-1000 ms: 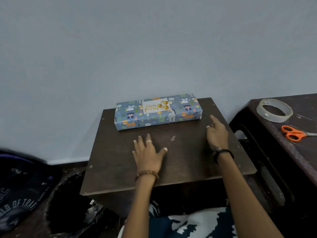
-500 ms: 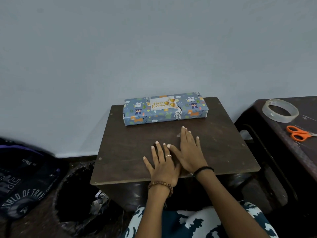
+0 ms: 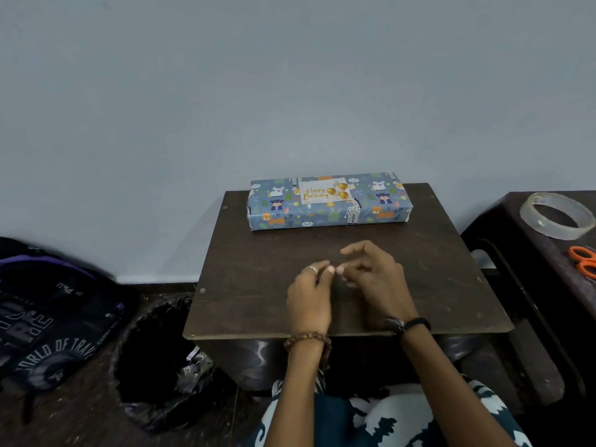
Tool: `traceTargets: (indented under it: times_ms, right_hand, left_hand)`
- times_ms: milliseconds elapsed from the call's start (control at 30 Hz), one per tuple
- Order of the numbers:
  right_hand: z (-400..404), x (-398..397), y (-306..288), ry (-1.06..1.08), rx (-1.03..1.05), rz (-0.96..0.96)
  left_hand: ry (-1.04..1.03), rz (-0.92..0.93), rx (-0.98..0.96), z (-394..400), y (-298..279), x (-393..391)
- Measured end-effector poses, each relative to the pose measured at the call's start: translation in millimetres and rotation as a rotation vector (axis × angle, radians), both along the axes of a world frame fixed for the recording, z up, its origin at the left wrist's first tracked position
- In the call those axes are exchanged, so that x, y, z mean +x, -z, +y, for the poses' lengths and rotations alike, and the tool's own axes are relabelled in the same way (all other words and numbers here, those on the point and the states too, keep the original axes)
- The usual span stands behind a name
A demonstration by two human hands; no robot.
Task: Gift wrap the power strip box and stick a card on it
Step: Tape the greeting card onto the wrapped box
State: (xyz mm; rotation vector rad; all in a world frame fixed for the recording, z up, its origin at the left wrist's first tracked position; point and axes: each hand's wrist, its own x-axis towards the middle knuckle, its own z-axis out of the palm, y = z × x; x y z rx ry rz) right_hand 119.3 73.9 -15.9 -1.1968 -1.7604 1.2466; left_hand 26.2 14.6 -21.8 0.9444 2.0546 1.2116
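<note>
Head view: wrapped box [image 3: 329, 203] with card [image 3: 323, 191] at counter [image 3: 258, 285] far edge; left hand [image 3: 309, 295] and right hand [image 3: 377, 279] fingertips meet mid-counter, fingers curled, anything pinched too small to tell

Gift: the wrapped box [image 3: 329, 201], in blue animal-print paper, lies flat along the far edge of the dark wooden table [image 3: 258, 285], against the wall.
Card: a white "Happy Birthday" card [image 3: 323, 191] with gold balloons sits on the box's top face.
Hands: nearer than the box, over the table's middle, the left hand [image 3: 309, 296] and right hand [image 3: 379, 280] meet at the fingertips, fingers curled; whether they pinch anything is too small to tell.
Right of the table: a clear tape roll [image 3: 556, 215] and orange scissors [image 3: 584, 260] on a second dark surface.
Left of the table: a bin lined with a black bag [image 3: 161, 359], and beyond it a dark printed bag [image 3: 48, 317].
</note>
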Motion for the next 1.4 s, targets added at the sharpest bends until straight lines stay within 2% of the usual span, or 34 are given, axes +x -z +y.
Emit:
traceTargets:
  times_ms: [67,100,200,267,333,500,633,800,967,1033,1133,1200,1300,1400]
  right_hand:
    - [-10.9,0.3,-3.6,0.006,-0.074,0.175]
    - [-15.7,0.0,-5.8,0.014,-0.116,0.259]
    - [-26.0,1.1,-11.0,-0.001,-0.294,0.487]
    - [-34.0,2.5,-14.5,-0.065,-0.320,0.504]
    - [-41.2,3.3,-16.9,-0.108,-0.260,0.425]
    - [-58.4,0.3,-15.1,-0.137,-0.139,0.290]
    - [-63.7,-9.1,-13.7,-0.130,-0.119,0.260]
    - [-51.5,-15.2,-5.9,-0.041,-0.235,0.338]
    - [-37.7,-18.3,2.7,0.000,-0.361,0.378]
    - [-38.5,-25.8,6.1,-0.045,-0.310,0.293]
    - [-40.7,-36.9,8.7,-0.074,-0.067,0.037]
    - [-40.3,-42.6,8.8,-0.073,0.003,-0.020]
    - [-38.8,-51.5,7.5,-0.078,-0.107,0.039]
    - [-44.2,-74.7,0.0,-0.137,-0.228,0.130]
  left_hand:
    - [-0.102,-0.375,0.203,-2.4,-8.6,2.3]
    - [-0.132,-0.511,0.241,-3.8,-12.2,2.8]
    - [-0.184,-0.782,0.276,-13.6,-20.7,3.9]
    - [-0.209,-0.947,0.301,-22.9,-23.1,2.9]
    - [-0.212,-1.027,0.299,-33.2,-25.2,2.4]
    - [-0.138,-0.958,0.264,-55.4,-28.6,-5.5]
    - [-0.171,-0.988,0.261,-64.1,-27.2,-17.0]
    - [-0.230,-1.075,0.294,-57.0,-21.7,-31.7]
    - [-0.330,-1.168,0.232,-39.3,-18.9,-39.1]
    - [-0.339,-1.197,0.220,-33.8,-18.8,-41.4]
    - [-0.338,-1.194,0.213,-26.4,-15.9,-43.5]
    - [-0.350,-1.180,0.212,-27.4,-16.5,-43.7]
    - [-0.367,-1.176,0.249,-36.3,-17.6,-48.5]
    - [-0.463,-1.157,0.369,-50.5,-19.8,-63.9]
